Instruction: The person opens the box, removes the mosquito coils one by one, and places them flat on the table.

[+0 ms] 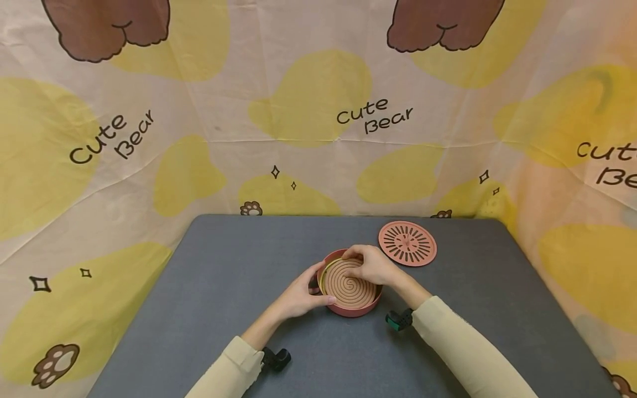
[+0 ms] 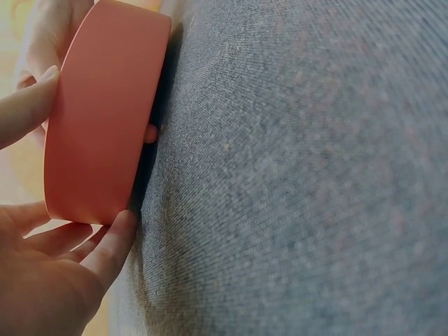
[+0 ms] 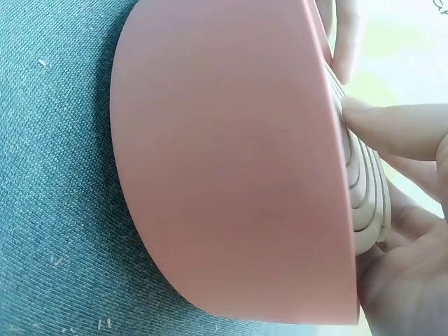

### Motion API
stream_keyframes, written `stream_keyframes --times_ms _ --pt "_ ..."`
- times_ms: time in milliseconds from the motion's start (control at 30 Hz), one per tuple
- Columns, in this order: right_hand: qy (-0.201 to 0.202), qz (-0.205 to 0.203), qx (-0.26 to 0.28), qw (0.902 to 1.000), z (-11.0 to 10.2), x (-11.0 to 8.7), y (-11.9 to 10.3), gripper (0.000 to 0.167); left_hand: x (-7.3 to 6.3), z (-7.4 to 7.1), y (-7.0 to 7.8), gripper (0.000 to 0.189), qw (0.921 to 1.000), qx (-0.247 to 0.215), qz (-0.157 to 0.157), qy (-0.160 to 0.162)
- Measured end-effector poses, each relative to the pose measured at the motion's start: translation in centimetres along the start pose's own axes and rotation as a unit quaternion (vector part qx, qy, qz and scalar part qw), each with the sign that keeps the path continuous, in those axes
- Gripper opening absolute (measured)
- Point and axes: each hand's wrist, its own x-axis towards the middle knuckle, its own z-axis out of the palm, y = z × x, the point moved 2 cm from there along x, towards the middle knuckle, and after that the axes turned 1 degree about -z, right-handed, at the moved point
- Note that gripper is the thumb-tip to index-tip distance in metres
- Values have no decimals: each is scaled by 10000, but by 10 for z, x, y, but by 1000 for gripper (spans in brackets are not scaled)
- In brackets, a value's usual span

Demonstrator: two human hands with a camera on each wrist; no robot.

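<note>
A tan mosquito coil (image 1: pixel 349 290) sits tilted in a round, reddish-pink mosquito coil case (image 1: pixel 352 313) on the table. One side of the coil stands above the rim in the right wrist view. My left hand (image 1: pixel 297 296) grips the case from the left, thumb at the near rim and fingers round the far side. My right hand (image 1: pixel 373 266) reaches over from the right and pinches the coil, its thumb (image 3: pixel 392 129) on the coil's upper face. A yellow-green strip shows along the coil's left edge. The case's inner floor is hidden.
A round pink slotted lid (image 1: pixel 407 243) lies flat at the back right of the grey table (image 1: pixel 239 265). Behind the table's far edge hangs a patterned cloth (image 1: pixel 308 99). Dark wrist cameras (image 1: pixel 276 359) are strapped on both wrists.
</note>
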Motion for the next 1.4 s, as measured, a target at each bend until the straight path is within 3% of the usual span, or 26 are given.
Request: stream_keyframes --times_ms 400,667,1033,1233,1400 --pt "130 120 274 9995 -6 0 -2 30 0 -1 0 93 9999 -100 58 -10" --pt "267 169 740 9968 -16 -6 -5 30 -1 0 3 93 10000 -66 10 -24" --pt "590 211 973 9933 -46 -19 -12 34 0 0 0 95 9994 -336 4 -69" --pt "739 295 1047 9913 -65 -28 -11 36 0 -1 2 94 9997 -240 -18 -13" --pt "1046 42 953 9899 -78 -38 -4 32 -1 -1 1 93 9999 -114 30 37"
